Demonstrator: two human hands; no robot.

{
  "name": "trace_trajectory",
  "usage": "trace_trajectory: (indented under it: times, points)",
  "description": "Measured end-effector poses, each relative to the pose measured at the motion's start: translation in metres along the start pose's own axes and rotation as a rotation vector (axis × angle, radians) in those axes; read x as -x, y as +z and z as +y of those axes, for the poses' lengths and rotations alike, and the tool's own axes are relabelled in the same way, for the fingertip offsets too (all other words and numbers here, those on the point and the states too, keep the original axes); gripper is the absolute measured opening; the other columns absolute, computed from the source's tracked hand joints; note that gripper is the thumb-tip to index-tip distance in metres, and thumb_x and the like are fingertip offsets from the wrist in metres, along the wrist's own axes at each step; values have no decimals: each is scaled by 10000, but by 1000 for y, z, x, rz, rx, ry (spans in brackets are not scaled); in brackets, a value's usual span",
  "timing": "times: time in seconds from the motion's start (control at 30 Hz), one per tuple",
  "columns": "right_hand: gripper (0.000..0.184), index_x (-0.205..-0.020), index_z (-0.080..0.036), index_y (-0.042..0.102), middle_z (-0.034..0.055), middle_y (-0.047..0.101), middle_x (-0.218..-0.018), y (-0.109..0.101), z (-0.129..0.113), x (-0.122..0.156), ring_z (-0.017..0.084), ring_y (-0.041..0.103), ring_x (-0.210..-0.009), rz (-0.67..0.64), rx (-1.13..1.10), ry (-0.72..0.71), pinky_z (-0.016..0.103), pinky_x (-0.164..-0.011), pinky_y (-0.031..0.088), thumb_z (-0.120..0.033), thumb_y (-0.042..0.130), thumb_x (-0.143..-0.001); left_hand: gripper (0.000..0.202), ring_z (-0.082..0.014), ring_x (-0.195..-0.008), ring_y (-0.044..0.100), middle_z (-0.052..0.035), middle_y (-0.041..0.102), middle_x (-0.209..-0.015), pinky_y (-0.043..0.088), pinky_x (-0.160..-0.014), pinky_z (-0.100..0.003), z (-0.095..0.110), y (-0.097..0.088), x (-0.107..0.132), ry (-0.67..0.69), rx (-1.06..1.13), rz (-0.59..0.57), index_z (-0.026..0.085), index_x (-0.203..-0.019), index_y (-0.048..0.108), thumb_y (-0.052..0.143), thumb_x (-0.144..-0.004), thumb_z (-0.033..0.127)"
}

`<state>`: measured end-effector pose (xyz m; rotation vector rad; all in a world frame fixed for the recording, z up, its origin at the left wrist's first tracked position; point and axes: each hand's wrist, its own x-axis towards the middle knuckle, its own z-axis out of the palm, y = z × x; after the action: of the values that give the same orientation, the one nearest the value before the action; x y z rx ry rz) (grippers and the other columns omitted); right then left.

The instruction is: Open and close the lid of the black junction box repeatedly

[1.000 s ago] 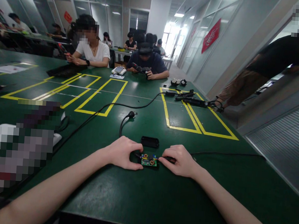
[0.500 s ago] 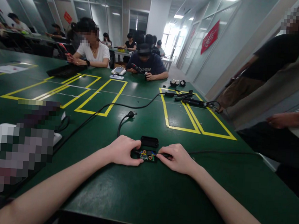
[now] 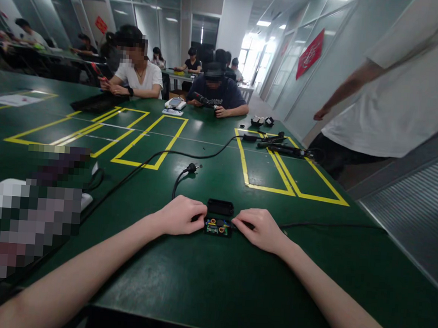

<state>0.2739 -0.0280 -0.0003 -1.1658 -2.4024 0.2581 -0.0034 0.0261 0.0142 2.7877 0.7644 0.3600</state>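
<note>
A small open black case (image 3: 218, 234) lies on the green table in front of me, with a circuit board (image 3: 217, 226) inside that carries two orange coils and coloured wires. Just behind it rests an empty black case half (image 3: 220, 207). At the case's left end, my left hand (image 3: 181, 217) is closed in a pinch on a power cord (image 3: 175, 183), whose black plug (image 3: 191, 168) lies farther back. My right hand (image 3: 257, 229) pinches at the right end, where another black cable (image 3: 330, 225) runs off to the right. Both gripped spots are mostly covered by fingers.
A long black cable (image 3: 185, 154) crosses the table to an adapter (image 3: 250, 137) beside black tools (image 3: 282, 148). Yellow tape outlines (image 3: 147, 165) mark the tabletop. Two people (image 3: 216, 91) sit opposite; a person in a white shirt (image 3: 395, 111) stands at the right.
My left thumb has come off the case's front edge and closed against the fingers at its left end. My right hand has barely moved. A person in white has come into view at right.
</note>
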Motion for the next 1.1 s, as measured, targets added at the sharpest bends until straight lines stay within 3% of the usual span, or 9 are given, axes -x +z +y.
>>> trace_trajectory:
  times: [0.43, 0.57, 0.83, 1.0, 1.1]
  points:
    - [258, -749, -198, 688, -20, 643, -585, 1, -2, -1, 119, 564, -507, -34, -136, 172, 239, -544, 377, -335, 630, -959, 135, -120, -612, 561, 17, 656, -728, 356, -595, -226, 2, -1, 0, -77, 57, 53, 185, -751, 663, 568, -844, 156]
    - [249, -741, -200, 677, -26, 631, -572, 0, -4, -2, 118, 552, -502, -65, -146, 193, 242, -540, 376, -322, 628, -953, 101, -119, -573, 550, 37, 626, -661, 358, -585, -220, 2, -2, -1, -120, 88, 87, 199, -825, 704, 604, -839, 187]
    - [71, -942, -211, 694, 22, 701, -813, -5, -10, -4, 162, 628, -687, 16, 5, 59, 283, -666, 451, -261, 646, -933, 180, -119, -566, 577, 64, 636, -663, 388, -606, -220, 2, -1, 0, -157, 139, 68, 217, -1022, 709, 630, -863, 185]
    - [296, -1218, -210, 683, 101, 719, -1106, -5, -9, -4, 240, 687, -955, 36, 52, 42, 369, -830, 527, -251, 660, -926, 213, -123, -562, 580, 68, 631, -650, 388, -611, -222, 0, 1, 0, -145, 163, 62, 221, -1094, 699, 624, -896, 197]
    - [293, -1234, -227, 701, 119, 702, -1191, -4, -7, -4, 265, 685, -1055, 8, 55, 30, 413, -894, 546, -254, 642, -948, 197, -125, -556, 574, 59, 627, -629, 382, -611, -224, -2, 2, 0, -152, 178, 63, 220, -1082, 735, 610, -930, 207]
